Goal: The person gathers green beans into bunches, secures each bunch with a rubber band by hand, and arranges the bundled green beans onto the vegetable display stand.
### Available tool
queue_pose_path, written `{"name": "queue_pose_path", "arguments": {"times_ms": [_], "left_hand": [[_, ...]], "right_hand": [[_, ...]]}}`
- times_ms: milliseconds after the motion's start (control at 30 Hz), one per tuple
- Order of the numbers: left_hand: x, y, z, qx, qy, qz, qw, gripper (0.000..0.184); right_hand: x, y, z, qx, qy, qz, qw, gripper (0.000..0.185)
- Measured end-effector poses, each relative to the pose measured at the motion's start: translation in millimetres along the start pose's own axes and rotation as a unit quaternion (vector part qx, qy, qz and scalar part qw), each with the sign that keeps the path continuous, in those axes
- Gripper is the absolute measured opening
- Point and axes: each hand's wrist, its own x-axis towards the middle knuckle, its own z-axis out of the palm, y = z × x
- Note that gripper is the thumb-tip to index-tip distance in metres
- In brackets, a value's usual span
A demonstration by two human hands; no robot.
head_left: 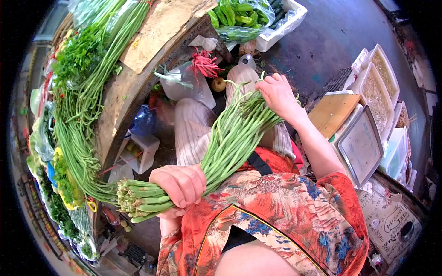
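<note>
A thick bundle of long green stems (237, 133) lies slanted across my lap. My left hand (180, 187) is wrapped round it close to the thick, pale cut ends (140, 200), which stick out to the left. At the upper end, my right hand (277, 94) has its fingers closed on the thin, curling tips; its fingertips are partly hidden among them. More long green strands (76, 147) lie in a heap on the curved wooden table to the left, and their lower end passes close to the bundle's cut ends.
The wooden table (120, 101) carries leafy herbs (80, 57) and cardboard (163, 30). Red ties (206, 63) sit on a clear plastic container (189, 85) by my knees. Green peppers (239, 14) stand beyond. To my right are a scale (361, 145), a wooden board (334, 112) and white trays (375, 85).
</note>
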Motion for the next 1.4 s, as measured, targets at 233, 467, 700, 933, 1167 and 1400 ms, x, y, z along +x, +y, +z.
{"name": "queue_pose_path", "arguments": {"times_ms": [233, 467, 700, 933, 1167, 1400], "left_hand": [[3.5, 2.0, 1.4, 0.004, -0.006, -0.007, 1.0, 0.02], [5.1, 1.8, 1.8, 0.0, -0.015, 0.0, 1.0, 0.021], [10.1, 1.0, 0.3, 0.001, -0.036, -0.006, 0.999, 0.022], [8.3, 1.5, 1.8, 0.003, -0.03, -0.011, 0.999, 0.021], [5.5, 0.8, 2.4, 0.003, -0.015, -0.009, 1.0, 0.021], [2.6, -0.8, 4.0, 0.013, 0.005, -0.006, 1.0, 0.021]], "right_hand": [[1.4, 18.7, 29.9, 0.122, 0.026, 0.093, 0.988, 0.014], [10.8, 39.5, 40.7, 0.349, 0.03, 0.299, 0.888, 0.019], [30.7, 39.3, 21.5, 0.49, 0.038, 0.264, 0.83, 0.013], [35.7, 48.8, 35.9, 0.139, -0.106, 0.019, 0.984, 0.014], [33.5, 41.1, 35.0, 0.117, -0.084, 0.017, 0.989, 0.014], [32.8, 60.5, 55.9, 0.263, -0.029, 0.199, 0.944, 0.022]]}}
